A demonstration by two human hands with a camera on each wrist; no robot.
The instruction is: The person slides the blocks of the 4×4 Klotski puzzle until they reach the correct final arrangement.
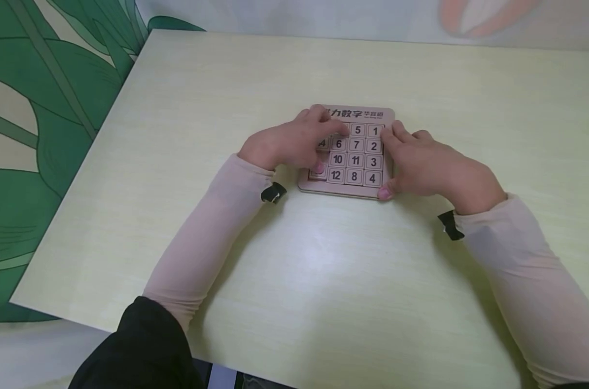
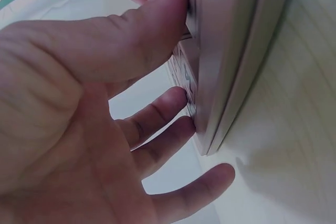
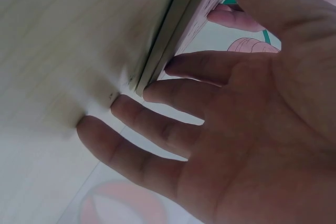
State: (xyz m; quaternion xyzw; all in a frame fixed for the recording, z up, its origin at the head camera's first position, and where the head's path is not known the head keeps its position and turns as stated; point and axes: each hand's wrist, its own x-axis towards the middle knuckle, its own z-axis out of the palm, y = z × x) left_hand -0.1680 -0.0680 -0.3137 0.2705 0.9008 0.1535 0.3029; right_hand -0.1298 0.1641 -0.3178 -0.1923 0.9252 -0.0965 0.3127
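A pink number slide puzzle (image 1: pixel 340 189) lies flat on the table, with dark lettering along its top and numbered square tiles in rows. My left hand (image 1: pixel 296 138) reaches over its left side. The left thumb (image 2: pixel 170 1) presses on a tile near the lower left, while other fingers touch the upper part. These fingers cover several tiles at the left. Along the puzzle's right edge rests my right hand (image 1: pixel 420 162), its thumb at the lower right corner and its index finger by the 1 tile (image 1: pixel 375 131). In the right wrist view the fingers (image 3: pixel 199 95) extend fairly straight, two by the puzzle's edge.
The pale wood-grain table (image 1: pixel 226 97) surrounds the puzzle on all sides. Behind it stands a pale wall (image 1: pixel 323 19) with an orange shape painted on it. Green leaf artwork (image 1: pixel 56 81) covers the area beyond the table's left edge.
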